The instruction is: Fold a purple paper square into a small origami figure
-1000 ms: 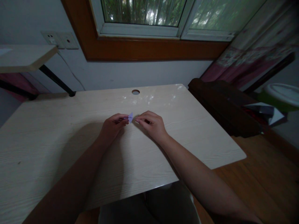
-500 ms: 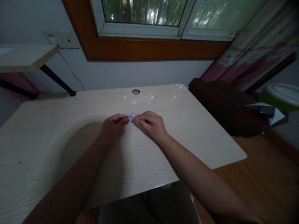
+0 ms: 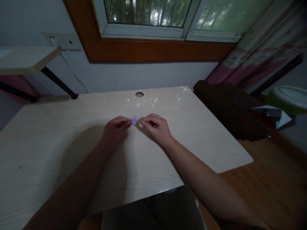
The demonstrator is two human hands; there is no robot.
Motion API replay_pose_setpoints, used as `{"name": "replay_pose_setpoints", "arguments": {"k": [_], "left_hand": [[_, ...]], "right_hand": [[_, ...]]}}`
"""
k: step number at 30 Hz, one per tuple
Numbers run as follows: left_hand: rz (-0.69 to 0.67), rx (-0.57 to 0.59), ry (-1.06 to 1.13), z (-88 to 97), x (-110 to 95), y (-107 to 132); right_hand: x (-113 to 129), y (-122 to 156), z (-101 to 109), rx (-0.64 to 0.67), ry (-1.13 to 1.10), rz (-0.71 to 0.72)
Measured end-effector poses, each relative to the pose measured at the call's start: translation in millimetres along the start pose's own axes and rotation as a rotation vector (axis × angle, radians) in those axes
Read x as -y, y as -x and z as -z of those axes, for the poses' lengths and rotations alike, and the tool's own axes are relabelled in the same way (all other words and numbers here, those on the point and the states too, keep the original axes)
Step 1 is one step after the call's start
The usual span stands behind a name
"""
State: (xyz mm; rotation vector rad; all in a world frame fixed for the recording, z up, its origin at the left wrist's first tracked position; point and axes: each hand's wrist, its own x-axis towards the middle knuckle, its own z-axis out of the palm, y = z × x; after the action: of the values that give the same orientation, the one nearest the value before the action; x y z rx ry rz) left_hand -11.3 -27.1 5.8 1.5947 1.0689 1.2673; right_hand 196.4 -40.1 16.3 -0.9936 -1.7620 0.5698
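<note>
Right hand [image 3: 155, 127] is shifting slightly mid-frame, pinching a thin strand [image 3: 138, 121]; left hand [image 3: 115, 128] is gripping the already flared purple piece [image 3: 134, 120]; what's left isn't showing.

This place looks like a room in a home. The pale wooden surface [image 3: 203, 134] stands under a window [image 3: 148, 12] with a brown wooden frame [image 3: 144, 51]; a pink and pale patterned curtain [image 3: 259, 41] hangs at the right, and the floor [image 3: 254, 188] is wooden.
</note>
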Motion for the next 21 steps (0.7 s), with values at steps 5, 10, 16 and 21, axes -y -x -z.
{"name": "replay_pose_setpoints", "arguments": {"k": [5,10,16,21], "left_hand": [[-0.046,-0.005,-0.036,0.3,0.4,-0.4],[-0.048,-0.013,-0.044,0.2,-0.2,0.0],[-0.050,-0.010,-0.074,1.6,0.8,-0.9],[-0.048,-0.018,-0.083,1.7,-0.9,-1.2]], "right_hand": [[-2.0,-0.3,-0.1,-0.007,-0.016,0.003],[-2.8,0.1,-0.1,-0.016,-0.025,0.011],[-1.5,0.2,0.5,-0.030,-0.021,-0.001],[-1.2,-0.6,0.3,-0.045,-0.022,0.003]]}}
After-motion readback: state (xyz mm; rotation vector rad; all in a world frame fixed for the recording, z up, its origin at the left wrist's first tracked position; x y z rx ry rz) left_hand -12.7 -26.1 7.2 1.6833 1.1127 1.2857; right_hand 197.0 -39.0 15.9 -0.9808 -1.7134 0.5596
